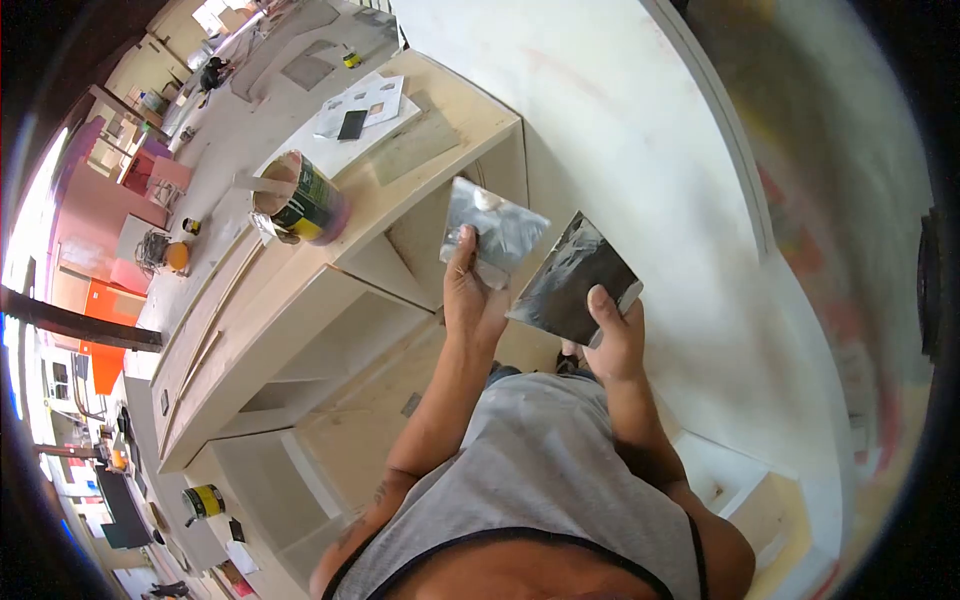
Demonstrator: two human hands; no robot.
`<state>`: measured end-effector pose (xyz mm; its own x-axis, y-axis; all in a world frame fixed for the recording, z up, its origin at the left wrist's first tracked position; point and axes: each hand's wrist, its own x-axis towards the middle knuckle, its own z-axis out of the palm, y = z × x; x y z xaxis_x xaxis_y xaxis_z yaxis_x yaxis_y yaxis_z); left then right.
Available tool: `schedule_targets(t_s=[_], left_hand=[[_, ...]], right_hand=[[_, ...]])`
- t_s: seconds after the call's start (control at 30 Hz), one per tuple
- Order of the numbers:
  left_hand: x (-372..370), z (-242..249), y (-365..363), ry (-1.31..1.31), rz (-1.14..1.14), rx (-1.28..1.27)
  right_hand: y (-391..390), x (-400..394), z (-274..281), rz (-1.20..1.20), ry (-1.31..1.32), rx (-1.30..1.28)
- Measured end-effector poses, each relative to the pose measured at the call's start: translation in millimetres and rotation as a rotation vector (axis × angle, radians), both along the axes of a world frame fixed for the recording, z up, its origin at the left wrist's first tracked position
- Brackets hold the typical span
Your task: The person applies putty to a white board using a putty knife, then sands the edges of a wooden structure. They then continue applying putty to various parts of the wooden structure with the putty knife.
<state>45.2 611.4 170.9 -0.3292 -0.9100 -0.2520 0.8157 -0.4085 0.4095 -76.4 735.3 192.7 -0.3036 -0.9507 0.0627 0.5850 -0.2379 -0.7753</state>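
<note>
My left hand [472, 285] grips a thin grey metal putty spreader [510, 238], thumb on its face. A dab of pale putty [487, 201] sits near the spreader's far edge. Closed around a second, darker flat putty spreader [572, 283] is my right hand [617, 338], its thumb on top. Pale smears mark that darker blade. The two spreaders are held side by side in front of my body, close together. My right fingers are mostly hidden behind the blade.
An open can of putty [318, 212] with a scraper in it stands on the wooden cabinet [300, 290] at left. Papers with a dark phone [352, 125] lie farther along. A tall white panel [620, 130] rises at right. Another can [203, 502] is at lower left.
</note>
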Motion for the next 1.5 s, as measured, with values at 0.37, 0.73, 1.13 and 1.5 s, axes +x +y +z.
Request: schedule_targets(t_s=[0.37,0.73,1.13,1.5], left_hand=[[-68.1,23.8,70.4,-0.341,0.198,-0.328],[-56.9,59.3,81.6,-1.068,-0.240,-0.746],[-55.1,88.3,73.6,-1.103,-0.709,-0.894],[-56.9,17.6,75.0,0.146,-0.214,0.003]], right_hand=[[8.2,-58.1,11.0,-0.176,0.045,0.110],[14.0,-118.0,31.5,0.008,0.221,0.062],[12.9,-144.8,47.5,0.101,0.442,0.072],[-2.2,-141.7,5.5,-0.340,1.240,-0.847]])
